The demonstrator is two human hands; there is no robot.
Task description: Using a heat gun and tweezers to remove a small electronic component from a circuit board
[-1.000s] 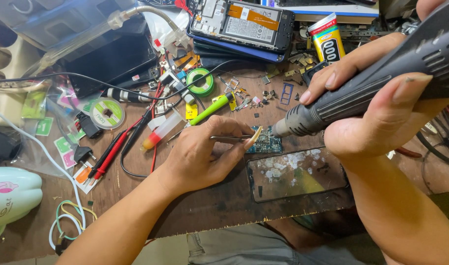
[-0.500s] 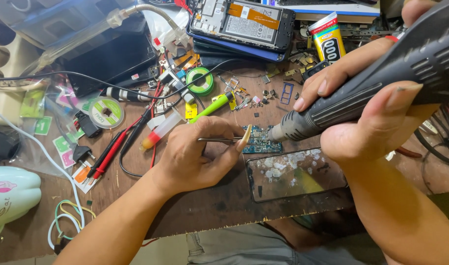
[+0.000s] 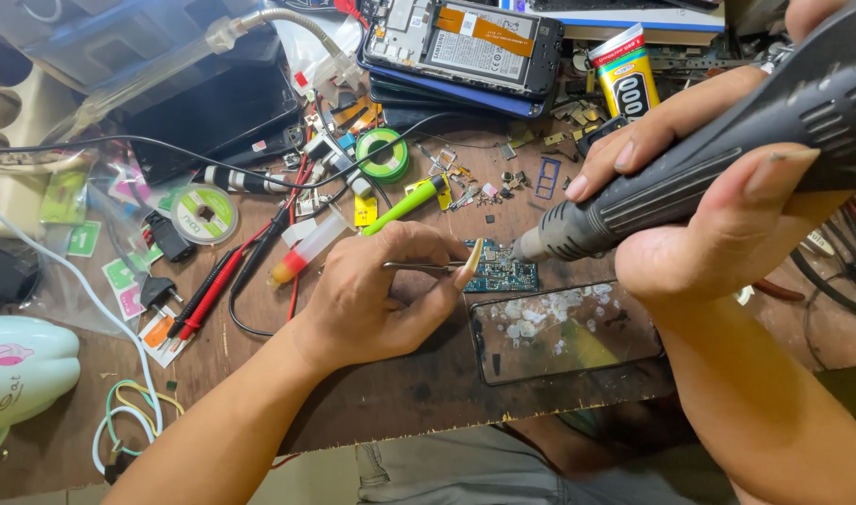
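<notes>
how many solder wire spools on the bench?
2. A white-sided solder spool lies flat at the left by the red probes; a green spool sits further back, near the opened phone. Clutter may hide more.

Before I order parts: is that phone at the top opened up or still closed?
Opened: the phone lies with its back cover off, battery and inner frame exposed.

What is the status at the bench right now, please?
Left hand pinching tweezers at the small circuit board. Right hand gripping grey rotary tool, tip at board edge. Cracked glass panel beside; loose parts around.
</notes>
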